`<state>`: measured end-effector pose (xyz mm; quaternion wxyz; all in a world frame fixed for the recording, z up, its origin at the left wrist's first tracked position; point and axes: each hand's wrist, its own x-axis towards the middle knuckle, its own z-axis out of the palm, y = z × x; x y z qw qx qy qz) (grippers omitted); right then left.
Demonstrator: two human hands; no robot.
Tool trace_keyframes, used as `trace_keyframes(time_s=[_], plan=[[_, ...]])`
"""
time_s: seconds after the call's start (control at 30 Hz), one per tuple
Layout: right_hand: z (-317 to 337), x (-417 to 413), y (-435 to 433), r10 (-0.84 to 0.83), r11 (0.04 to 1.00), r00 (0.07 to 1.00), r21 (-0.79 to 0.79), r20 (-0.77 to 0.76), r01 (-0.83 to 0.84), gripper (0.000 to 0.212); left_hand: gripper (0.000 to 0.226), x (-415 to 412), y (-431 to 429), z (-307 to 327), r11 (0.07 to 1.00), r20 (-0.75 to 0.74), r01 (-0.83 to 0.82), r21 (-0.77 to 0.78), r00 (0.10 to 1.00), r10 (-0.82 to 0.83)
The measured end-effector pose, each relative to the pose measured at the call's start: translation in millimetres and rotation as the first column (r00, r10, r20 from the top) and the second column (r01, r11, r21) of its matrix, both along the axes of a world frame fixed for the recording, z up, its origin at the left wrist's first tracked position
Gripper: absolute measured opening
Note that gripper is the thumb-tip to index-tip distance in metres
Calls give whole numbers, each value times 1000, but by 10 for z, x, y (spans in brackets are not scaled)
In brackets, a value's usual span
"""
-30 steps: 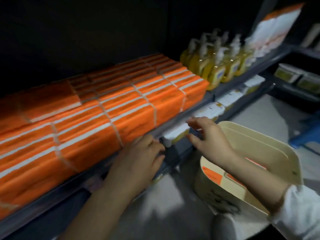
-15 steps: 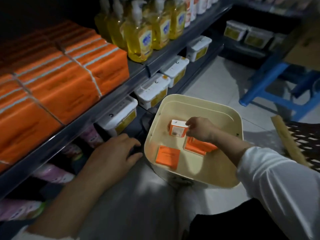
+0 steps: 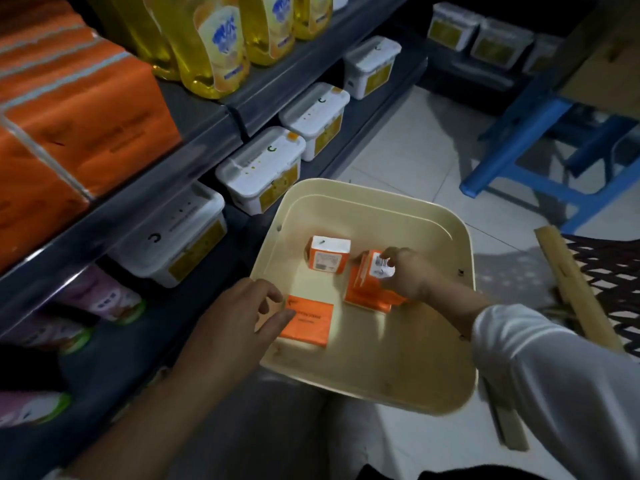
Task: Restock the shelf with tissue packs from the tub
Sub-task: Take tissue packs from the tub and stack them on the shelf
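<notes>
Cream plastic tub (image 3: pixel 374 368) just before you: your left hand (image 3: pixel 235 327) hangs over its near rim, fingers loosely spread, beside a flat tissue pack (image 3: pixel 310 325). Your right hand (image 3: pixel 412 277) pinches the top pack (image 3: pixel 375 268) of a small pile (image 3: pixel 363 299) inside. Beyond, pale floor tiles (image 3: pixel 408 147), a dark shelf (image 3: pixel 194 133) bearing orange packs (image 3: pixel 86 109) and yellow bottles (image 3: pixel 214 46), and a blue stool (image 3: pixel 512 147).

Dim light falls on a pale tiled floor (image 3: pixel 398 143) beside a blue stool (image 3: pixel 502 159).
</notes>
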<state>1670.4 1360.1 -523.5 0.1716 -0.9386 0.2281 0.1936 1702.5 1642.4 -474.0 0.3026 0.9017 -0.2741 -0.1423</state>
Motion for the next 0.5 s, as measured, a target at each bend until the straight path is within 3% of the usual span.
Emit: trace_keyframes(time_s=[0.13, 0.27, 0.5], plan=[[-483, -99, -129, -75, 996, 986, -58, -152, 67, 73, 16, 70, -105, -270, 999, -80, 25, -22, 996, -27], [-795, -30, -183, -136, 989, 985, -73, -108, 128, 79, 21, 181, -48, -408, 999, -84, 30, -18, 996, -31], [-1221, 161, -163, -40, 977, 999, -210, -24, 34, 72, 23, 313, -73, -442, 999, -58, -36, -28, 998, 34]])
